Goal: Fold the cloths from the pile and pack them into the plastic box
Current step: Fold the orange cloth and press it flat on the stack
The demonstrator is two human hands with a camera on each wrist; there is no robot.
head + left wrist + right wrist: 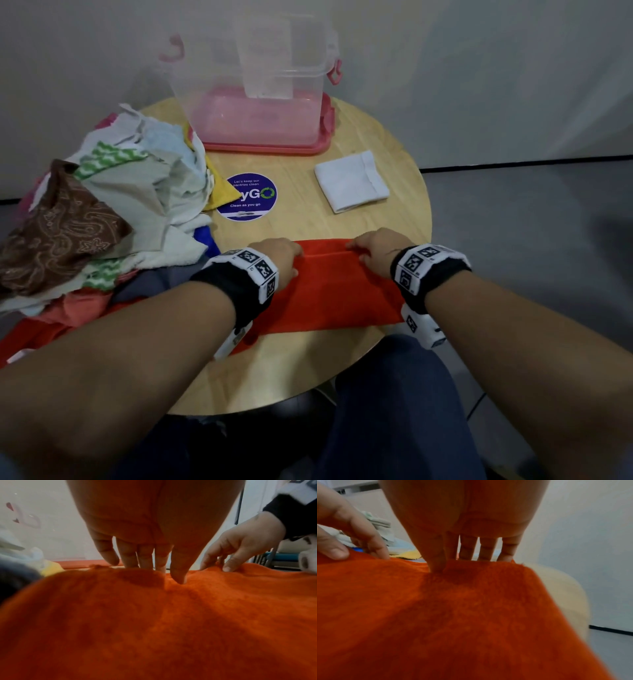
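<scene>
— Both hands on one cloth?
— Yes. The left hand (279, 255) and the right hand (371, 251) each pinch the far edge of the orange cloth (329, 291), thumb on top and fingers behind it, as both wrist views show. It lies across the near part of the round wooden table (394, 157).
— And the rest?
— A pile of cloths (113, 212) sits at the table's left. A folded white cloth (351, 181) lies to the right of a blue sticker (246, 197). The clear plastic box (253, 85) stands on its pink lid (270, 147) at the far edge.
</scene>
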